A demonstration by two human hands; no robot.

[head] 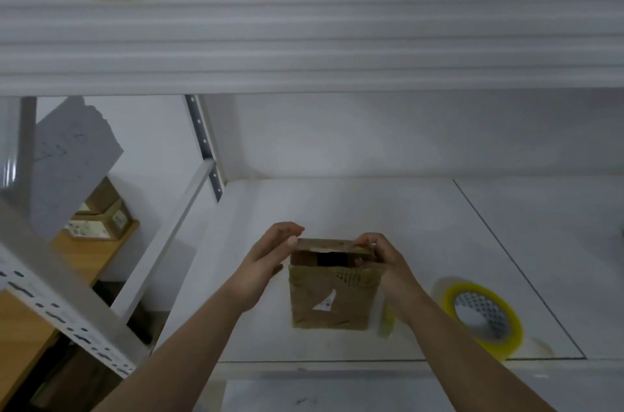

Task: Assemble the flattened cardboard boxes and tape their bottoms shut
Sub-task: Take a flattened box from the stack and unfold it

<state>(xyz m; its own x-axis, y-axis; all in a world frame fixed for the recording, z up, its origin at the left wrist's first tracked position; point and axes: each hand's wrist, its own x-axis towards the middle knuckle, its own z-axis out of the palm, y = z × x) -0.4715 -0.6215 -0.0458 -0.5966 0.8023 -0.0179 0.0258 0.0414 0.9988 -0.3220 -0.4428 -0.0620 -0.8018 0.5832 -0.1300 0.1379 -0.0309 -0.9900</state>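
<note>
Both hands on the cardboard box [332, 297] now, it's standing upright on the white shelf [422, 226], roughly centre, near the front edge. Left hand [261, 263] at the box's top-left corner, fingers fairly straight and close together, thumb tip touching the top flap edge. Right hand [388, 263] at the top-right corner, fingers curled over the flap, pinching it. Top flaps partly folded in w/ a dark gap between them (old tape and a torn white label on the near face). Yellow-rimmed tape roll [479, 313] lies on the shelf to the right, apart from the box. More brown boxes [101, 212] on a wooden surface far left, behind the rack.
</note>
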